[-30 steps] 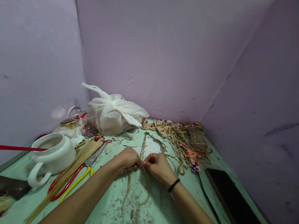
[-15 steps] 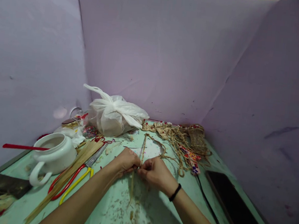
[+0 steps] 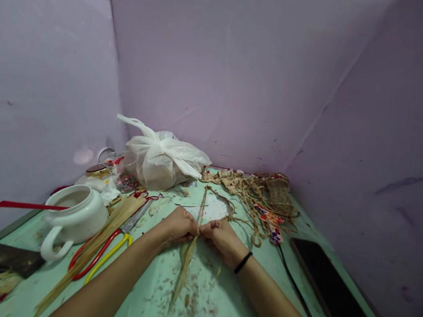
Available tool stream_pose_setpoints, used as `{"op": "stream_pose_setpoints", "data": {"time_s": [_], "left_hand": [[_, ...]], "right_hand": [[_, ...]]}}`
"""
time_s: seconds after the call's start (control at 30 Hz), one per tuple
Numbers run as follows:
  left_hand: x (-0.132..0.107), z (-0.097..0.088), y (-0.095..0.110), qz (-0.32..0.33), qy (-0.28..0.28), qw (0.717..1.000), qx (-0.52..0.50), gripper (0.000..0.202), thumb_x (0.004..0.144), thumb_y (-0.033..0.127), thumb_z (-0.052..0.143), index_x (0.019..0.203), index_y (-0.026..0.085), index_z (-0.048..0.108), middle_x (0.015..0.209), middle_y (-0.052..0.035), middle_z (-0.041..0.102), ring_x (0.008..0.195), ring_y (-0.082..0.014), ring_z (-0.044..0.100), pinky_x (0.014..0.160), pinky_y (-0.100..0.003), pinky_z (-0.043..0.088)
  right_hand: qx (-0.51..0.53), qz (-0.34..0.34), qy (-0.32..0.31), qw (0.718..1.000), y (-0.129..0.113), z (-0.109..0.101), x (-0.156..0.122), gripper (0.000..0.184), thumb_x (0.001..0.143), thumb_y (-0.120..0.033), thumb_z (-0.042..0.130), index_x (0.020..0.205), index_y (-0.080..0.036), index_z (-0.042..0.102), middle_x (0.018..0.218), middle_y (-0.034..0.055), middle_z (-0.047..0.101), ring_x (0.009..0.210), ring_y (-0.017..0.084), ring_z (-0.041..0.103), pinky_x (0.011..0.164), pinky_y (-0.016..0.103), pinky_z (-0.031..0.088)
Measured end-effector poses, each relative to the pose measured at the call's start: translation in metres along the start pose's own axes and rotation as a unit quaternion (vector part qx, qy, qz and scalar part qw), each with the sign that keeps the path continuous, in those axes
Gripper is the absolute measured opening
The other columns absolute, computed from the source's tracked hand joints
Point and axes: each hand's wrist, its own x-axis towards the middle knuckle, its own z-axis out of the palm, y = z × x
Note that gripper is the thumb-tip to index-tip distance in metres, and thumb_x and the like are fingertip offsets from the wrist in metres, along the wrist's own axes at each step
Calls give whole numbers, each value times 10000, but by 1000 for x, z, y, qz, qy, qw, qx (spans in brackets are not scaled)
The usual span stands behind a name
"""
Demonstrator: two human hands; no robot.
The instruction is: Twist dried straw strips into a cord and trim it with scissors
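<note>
My left hand (image 3: pixel 181 226) and my right hand (image 3: pixel 222 237) meet at the middle of the table, fingertips pinched together. Both grip a thin twisted cord of straw-coloured fibre (image 3: pixel 203 205), which runs away from me and bends back in a loop towards the right. Below the fingers, loose flat ends of the fibre (image 3: pixel 184 270) hang towards me from beside my left hand. A black band circles my right wrist. The exact point where the fingertips press the cord is partly hidden.
On the left lie scissors (image 3: pixel 130 224), a bundle of dry fibre strips (image 3: pixel 115 224), a white mug (image 3: pixel 79 215) with a red stick, and a cleaver-like blade (image 3: pixel 11 259). A white plastic bag (image 3: pixel 162 161), tangled cord (image 3: pixel 245 191) and a dark phone-like slab (image 3: pixel 328 284) surround the work.
My hands have drawn closer together at the cord. The loose fibre ends below them now show longer and wider. The view has tilted slightly.
</note>
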Motion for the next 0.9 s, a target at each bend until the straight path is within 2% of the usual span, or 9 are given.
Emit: {"op": "stream_pose_setpoints", "data": {"time_s": [0.07, 0.2, 0.4, 0.5, 0.6, 0.67, 0.73, 0.83, 0.9], "left_hand": [[-1, -3, 3, -2, 10, 998, 69, 79, 505, 135, 477, 444, 119, 525, 312, 46, 373, 290, -50, 263, 340, -197, 173], [-6, -3, 10, 7, 48, 977, 207, 100, 528, 155, 499, 457, 117, 557, 338, 29, 391, 349, -75, 332, 378, -204, 212], [-30, 36, 16, 48, 180, 904, 386, 168, 590, 160, 525, 697, 122, 648, 662, -90, 607, 675, -186, 568, 558, -227, 356], [-35, 39, 19, 80, 169, 899, 397, 166, 591, 150, 538, 716, 130, 646, 710, -102, 622, 736, -202, 582, 613, -236, 383], [-29, 17, 25, 73, 88, 935, 335, 105, 602, 194, 532, 575, 125, 606, 534, -54, 569, 559, -172, 561, 507, -234, 372], [-22, 2, 26, 32, 94, 972, 213, 153, 643, 214, 481, 576, 122, 584, 472, -15, 527, 396, -121, 485, 406, -223, 328], [-14, -5, 24, -23, 87, 993, 71, 142, 648, 196, 462, 626, 111, 574, 492, 0, 535, 322, -78, 412, 342, -202, 276], [-6, -1, 14, -78, -12, 995, -67, 116, 621, 159, 479, 600, 82, 562, 509, -18, 552, 323, -50, 400, 318, -173, 253], [-2, 6, 7, -87, -34, 992, -88, 101, 594, 135, 483, 538, 80, 547, 458, -15, 529, 321, -51, 403, 316, -168, 262]], "right_hand": [[-7, -7, 2, 1000, 4, -1, 2, 232, 561, -161, 493, 383, -177, 346, 320, -88, 244, 318, 29, 148, 366, 237, 54], [24, -12, 23, 999, 5, 2, 1, 151, 534, -166, 487, 405, -165, 408, 327, -90, 259, 327, 29, 166, 375, 233, 67], [114, -4, 32, 993, 5, 3, -2, 61, 491, -167, 493, 446, -149, 455, 348, -83, 328, 325, 23, 196, 377, 218, 74], [126, -2, 24, 992, 5, 1, -4, 108, 490, -173, 518, 429, -154, 431, 340, -87, 314, 322, 20, 184, 375, 217, 66], [124, 1, 7, 992, 5, -2, -4, 106, 520, -206, 566, 486, -142, 489, 351, -81, 354, 319, 25, 218, 366, 210, 90], [126, 1, -17, 992, 6, -3, -4, 141, 545, -235, 596, 504, -139, 500, 353, -79, 366, 315, 27, 237, 361, 203, 115], [131, -5, -36, 991, 7, -4, -3, 165, 553, -249, 612, 505, -140, 498, 368, -67, 405, 325, 30, 277, 365, 194, 153], [143, -30, -47, 988, 8, -6, 0, 133, 543, -235, 606, 529, -136, 518, 440, -30, 503, 388, 47, 385, 403, 183, 236], [121, -45, -42, 991, 9, -6, 2, 95, 538, -208, 589, 539, -136, 527, 466, -20, 527, 416, 53, 405, 426, 182, 260]]}}
